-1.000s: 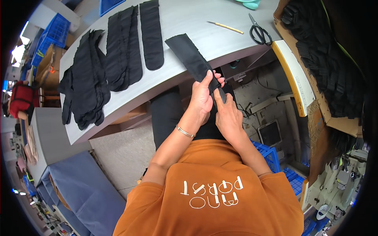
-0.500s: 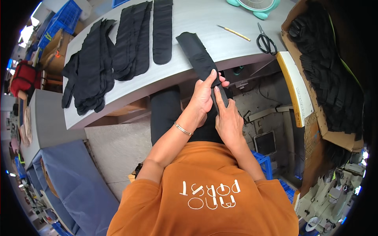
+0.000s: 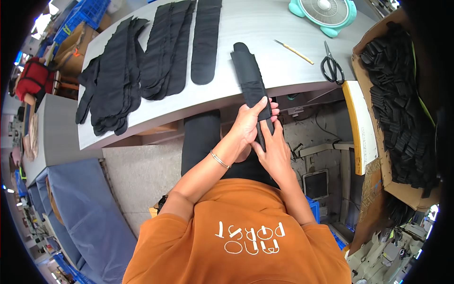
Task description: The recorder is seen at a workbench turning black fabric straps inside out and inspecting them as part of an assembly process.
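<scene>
Both hands meet in the centre of the frame, just below the table edge, and both are closed on the near end of one long black strip [image 3: 250,83]. The left hand [image 3: 246,127] wraps this end from the left side, with its fingers [image 3: 265,105] laid across the top of the fabric, and the right hand [image 3: 274,149] presses it from below and from the right, so the end is clamped between the two hands. The hands touch each other there. From the grip the strip runs upward in the frame, passes over the edge of the grey table [image 3: 265,28] and lies flat on it, with its rounded far end in the upper middle. A thin bracelet [image 3: 219,159] sits on the left wrist. Left of the strip, one single black piece [image 3: 206,40] lies alone on the table, and further left there are more black pieces in overlapping piles [image 3: 137,66] that reach the upper left part of the table. Right of the strip lies a thin stick [image 3: 293,51], then black scissors [image 3: 330,65] near the table's right end. A turquoise fan [image 3: 324,13] stands at the top edge of the frame. On the right side an open cardboard box [image 3: 402,189] holds many small black pieces [image 3: 402,109]. The person wears an orange shirt [image 3: 236,236], seen in the lower middle.
</scene>
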Available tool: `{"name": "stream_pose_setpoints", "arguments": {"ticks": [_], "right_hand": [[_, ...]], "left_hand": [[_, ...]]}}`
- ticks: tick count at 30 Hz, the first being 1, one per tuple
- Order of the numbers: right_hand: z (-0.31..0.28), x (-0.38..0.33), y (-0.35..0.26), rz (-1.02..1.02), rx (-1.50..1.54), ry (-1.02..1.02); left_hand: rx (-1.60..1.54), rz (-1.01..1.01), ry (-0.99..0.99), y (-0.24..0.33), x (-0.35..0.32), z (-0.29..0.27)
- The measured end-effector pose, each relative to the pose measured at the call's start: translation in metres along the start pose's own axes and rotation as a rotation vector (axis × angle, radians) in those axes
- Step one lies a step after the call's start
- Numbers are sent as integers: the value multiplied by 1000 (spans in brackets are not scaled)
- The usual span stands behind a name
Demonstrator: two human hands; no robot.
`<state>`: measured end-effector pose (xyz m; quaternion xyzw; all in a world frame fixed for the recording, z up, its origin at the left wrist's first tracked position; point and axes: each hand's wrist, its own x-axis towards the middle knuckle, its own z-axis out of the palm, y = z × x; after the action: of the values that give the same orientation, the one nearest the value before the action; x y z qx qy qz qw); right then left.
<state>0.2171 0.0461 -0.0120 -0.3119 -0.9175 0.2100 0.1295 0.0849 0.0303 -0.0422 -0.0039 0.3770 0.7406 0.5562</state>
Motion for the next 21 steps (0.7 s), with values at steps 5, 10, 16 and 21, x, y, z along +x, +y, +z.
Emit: {"name": "stream_pose_setpoints", "arguments": {"ticks": [5, 10, 16, 21], "right_hand": [[-36, 46, 29, 100, 544, 214], [-29, 157, 42, 73, 608, 169], [-7, 266, 31, 109, 656, -288], [13, 283, 18, 227, 875, -358]], "left_hand": [[-35, -71, -59, 3, 0, -10], [-22, -137, -105, 17, -7, -5], [-20, -98, -138, 40, 5, 0], [-64, -110, -74, 48, 13, -3]]}}
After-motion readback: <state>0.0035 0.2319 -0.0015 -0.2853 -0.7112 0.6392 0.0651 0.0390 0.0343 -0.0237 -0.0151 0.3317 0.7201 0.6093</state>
